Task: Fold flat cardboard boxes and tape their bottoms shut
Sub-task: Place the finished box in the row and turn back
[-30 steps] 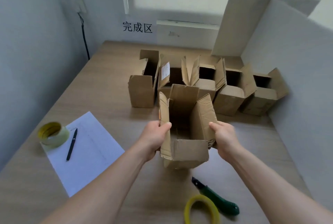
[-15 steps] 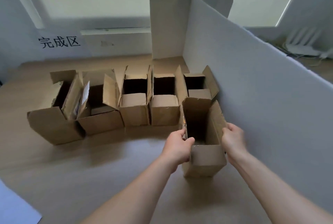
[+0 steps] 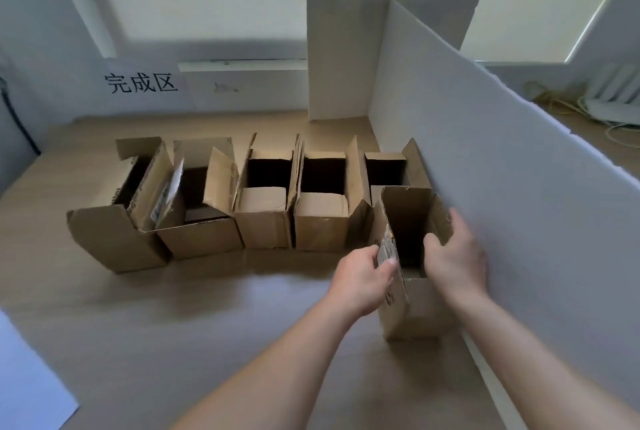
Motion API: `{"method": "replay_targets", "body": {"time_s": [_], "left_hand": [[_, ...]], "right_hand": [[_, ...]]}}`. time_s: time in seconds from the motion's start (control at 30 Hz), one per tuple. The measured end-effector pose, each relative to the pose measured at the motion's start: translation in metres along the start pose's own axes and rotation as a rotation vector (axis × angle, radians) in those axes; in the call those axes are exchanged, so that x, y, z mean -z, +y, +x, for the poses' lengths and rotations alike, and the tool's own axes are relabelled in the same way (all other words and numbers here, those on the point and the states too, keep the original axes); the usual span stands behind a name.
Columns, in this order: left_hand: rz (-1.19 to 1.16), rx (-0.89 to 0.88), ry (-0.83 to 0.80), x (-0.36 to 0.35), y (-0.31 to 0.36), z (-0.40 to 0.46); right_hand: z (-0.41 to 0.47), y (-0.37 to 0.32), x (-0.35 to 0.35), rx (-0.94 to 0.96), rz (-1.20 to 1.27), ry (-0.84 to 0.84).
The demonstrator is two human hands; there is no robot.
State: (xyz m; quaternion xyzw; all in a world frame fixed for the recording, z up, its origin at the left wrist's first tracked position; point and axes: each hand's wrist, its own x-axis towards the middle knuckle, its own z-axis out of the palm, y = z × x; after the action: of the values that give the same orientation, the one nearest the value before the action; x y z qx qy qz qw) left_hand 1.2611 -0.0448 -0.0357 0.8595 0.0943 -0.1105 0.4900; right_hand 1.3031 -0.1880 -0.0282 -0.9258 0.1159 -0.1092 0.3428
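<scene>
Left hand point(image 3: 363, 273) pinches the left flap of the open box point(image 3: 415, 305). Right hand point(image 3: 455, 261) grips its right flap. Box stands on the desk point(image 3: 207, 325).

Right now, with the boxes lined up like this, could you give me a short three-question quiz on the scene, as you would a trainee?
1. True or false: both hands hold the nearest box.
2. How many open boxes stand in the row behind it?
3. What stands right beside the held box on its right? A) a white board B) a tape roll C) a pen

Key:
1. True: the left hand pinches its left flap, and the right hand grips its right wall.
2. Five.
3. A, the white board.
</scene>
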Motion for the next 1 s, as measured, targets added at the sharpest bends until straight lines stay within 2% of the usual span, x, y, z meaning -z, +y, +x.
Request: {"method": "replay_targets", "body": {"time_s": [0.07,0.23,0.33,0.47,0.6,0.77,0.87,1.0], "left_hand": [[0.076,-0.019,0.049,0.020,-0.008,-0.012],[0.314,-0.087,0.205,0.092,-0.045,-0.065],[0.503,-0.098,0.319,0.141,-0.081,-0.120],[0.631,-0.034,0.425,0.203,-0.143,-0.211],[0.684,0.121,0.533,0.256,-0.209,-0.318],[0.680,0.434,0.672,0.296,-0.283,-0.465],[0.631,0.606,0.788,0.295,-0.319,-0.552],[0.507,0.863,0.927,0.258,-0.351,-0.662]], "right_hand": [[-0.018,-0.022,-0.001,0.193,-0.030,-0.005],[-0.079,-0.084,-0.020,0.438,-0.051,-0.178],[-0.131,-0.121,-0.034,0.589,-0.152,-0.247],[-0.218,-0.174,-0.058,0.794,-0.214,-0.310],[-0.322,-0.231,-0.085,0.975,-0.165,-0.416],[-0.462,-0.287,-0.116,1.195,-0.075,-0.590],[-0.543,-0.305,-0.128,1.351,-0.054,-0.728],[-0.644,-0.306,-0.127,1.569,0.008,-0.906]]}}
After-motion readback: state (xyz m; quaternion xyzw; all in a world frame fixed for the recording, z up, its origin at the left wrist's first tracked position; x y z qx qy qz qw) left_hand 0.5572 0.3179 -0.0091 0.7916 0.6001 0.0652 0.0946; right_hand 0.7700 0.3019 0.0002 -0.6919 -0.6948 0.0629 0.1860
